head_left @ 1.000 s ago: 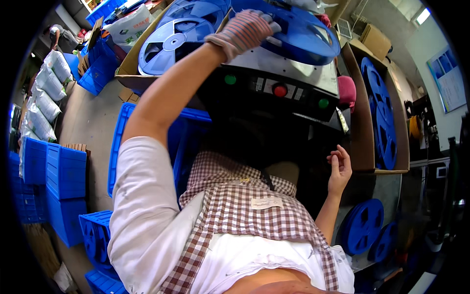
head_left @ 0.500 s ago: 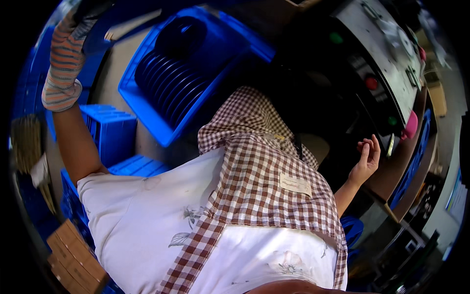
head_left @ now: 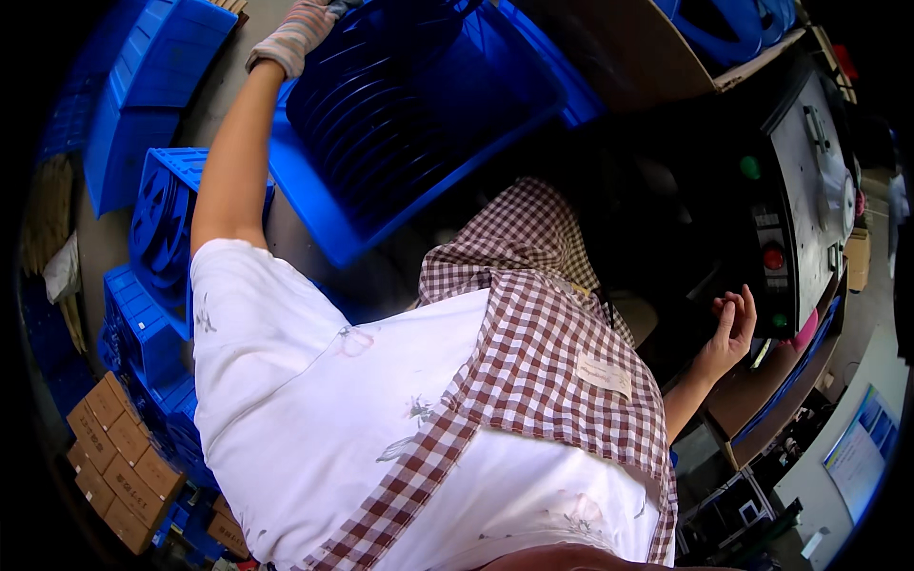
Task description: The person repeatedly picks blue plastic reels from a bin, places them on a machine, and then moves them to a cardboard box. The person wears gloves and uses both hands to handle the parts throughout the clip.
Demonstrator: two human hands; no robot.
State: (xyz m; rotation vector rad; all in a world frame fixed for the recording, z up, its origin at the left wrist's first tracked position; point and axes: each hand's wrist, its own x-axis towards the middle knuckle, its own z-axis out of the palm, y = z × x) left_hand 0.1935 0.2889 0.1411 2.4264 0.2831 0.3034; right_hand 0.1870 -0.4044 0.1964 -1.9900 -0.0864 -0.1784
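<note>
My left hand (head_left: 298,36), in a striped knit glove, reaches to the top edge of the view, over the left rim of a large blue bin (head_left: 328,228). Its fingers are partly cut off there and in shade, so what they hold, if anything, does not show. Inside the bin stands a row of dark round slotted discs (head_left: 367,124), close to that hand. My right hand (head_left: 728,338), bare, hangs in the air beside a dark machine panel with buttons. Its fingers are loosely bent and apart, with nothing in them.
On the right are the machine's light metal top (head_left: 819,143), a red button (head_left: 773,257) and a green button (head_left: 750,167). Blue crates (head_left: 143,324) and stacked brown cartons (head_left: 124,457) stand at the left. A cardboard box (head_left: 657,48) with blue parts sits at the top right.
My left arm has swung right, bringing the gloved hand from the upper left to the bin of discs. The view has shifted, and my right hand keeps nearly the same loose pose.
</note>
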